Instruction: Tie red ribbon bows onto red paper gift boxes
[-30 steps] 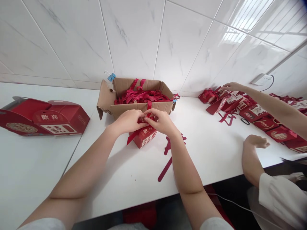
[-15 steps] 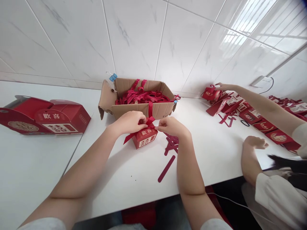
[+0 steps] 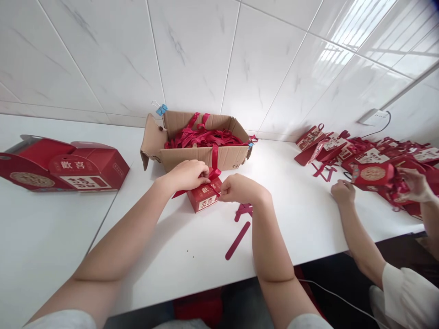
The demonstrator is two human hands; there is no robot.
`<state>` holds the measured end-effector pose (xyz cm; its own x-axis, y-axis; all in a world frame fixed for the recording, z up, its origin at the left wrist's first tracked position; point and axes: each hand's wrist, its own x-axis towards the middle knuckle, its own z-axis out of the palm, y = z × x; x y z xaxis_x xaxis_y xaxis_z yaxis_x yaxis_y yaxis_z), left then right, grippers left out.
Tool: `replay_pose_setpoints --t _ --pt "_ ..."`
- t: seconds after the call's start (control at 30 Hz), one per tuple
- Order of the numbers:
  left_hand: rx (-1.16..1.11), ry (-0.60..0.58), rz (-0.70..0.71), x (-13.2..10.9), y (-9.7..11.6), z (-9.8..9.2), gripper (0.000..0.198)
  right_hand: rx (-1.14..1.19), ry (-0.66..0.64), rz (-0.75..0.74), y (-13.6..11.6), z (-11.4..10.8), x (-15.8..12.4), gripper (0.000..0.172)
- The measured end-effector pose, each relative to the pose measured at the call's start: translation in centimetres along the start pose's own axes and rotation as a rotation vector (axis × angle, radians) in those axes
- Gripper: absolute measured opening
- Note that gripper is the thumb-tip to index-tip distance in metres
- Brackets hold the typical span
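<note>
A small red gift box (image 3: 203, 201) with pale lettering stands on the white table in front of me. At its top, the fingers of my left hand (image 3: 188, 175) are closed on a red ribbon (image 3: 215, 173), whose tail sticks out to the left. My right hand (image 3: 242, 188) pinches another end of this ribbon at the box's right side, drawn toward me. The fingers partly hide the crossing of the ribbon. Just behind the box is an open cardboard carton (image 3: 185, 158) full of red ribbons (image 3: 202, 138).
Larger red boxes (image 3: 85, 169) lie at the left. Dark red strips (image 3: 238, 241) rest near my right forearm. At the right, a co-worker's hands (image 3: 416, 185) handle a red box (image 3: 373, 176) beside many red boxes and ribbons. Tiled wall (image 3: 192, 55) rises behind.
My right hand has moved slightly down and left, pulling its ribbon end across the box front. The co-worker has brought a red box from the far pile nearer the table's front.
</note>
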<state>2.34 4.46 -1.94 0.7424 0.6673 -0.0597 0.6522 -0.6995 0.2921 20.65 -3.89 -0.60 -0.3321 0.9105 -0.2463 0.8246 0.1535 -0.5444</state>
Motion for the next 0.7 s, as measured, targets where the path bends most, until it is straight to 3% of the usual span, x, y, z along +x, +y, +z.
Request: replay_pose_setpoints --t 0.13,0.2,0.27,0.33,0.43,0.5,0.57,0.7 --pt "-0.023 -0.028 0.011 0.2 -0.3 0.0 0.026 -0.062 -0.047 0.073 -0.2 -0.3 -0.4 0.026" --pt "-0.073 -0.031 0.007 -0.3 -0.3 -0.6 0.029 -0.077 -0.004 0.097 -0.2 -0.6 -0.7 0.025" --pt "-0.127 0.011 -0.031 -1.4 -0.1 -1.6 0.035 -0.059 0.14 0.085 0.0 -1.0 -1.0 0.032" --pt "-0.126 0.09 -0.111 -3.1 0.4 -3.0 0.043 -0.023 0.379 0.027 0.2 -1.2 -0.9 0.034" --pt "-0.033 0.097 -0.256 -5.5 1.1 -4.6 0.052 0.038 0.641 -0.146 0.5 -1.0 0.2 0.021" --pt "-0.01 -0.044 -0.326 -6.2 1.4 -4.8 0.053 0.06 0.612 -0.245 0.5 -0.3 1.4 0.019" --pt "-0.004 -0.198 -0.356 -6.1 1.6 -4.5 0.047 0.051 0.497 -0.28 0.4 0.4 2.5 0.021" --pt "-0.012 -0.292 -0.32 -5.0 1.7 -3.5 0.031 0.02 0.403 -0.243 0.4 1.4 3.6 0.016"
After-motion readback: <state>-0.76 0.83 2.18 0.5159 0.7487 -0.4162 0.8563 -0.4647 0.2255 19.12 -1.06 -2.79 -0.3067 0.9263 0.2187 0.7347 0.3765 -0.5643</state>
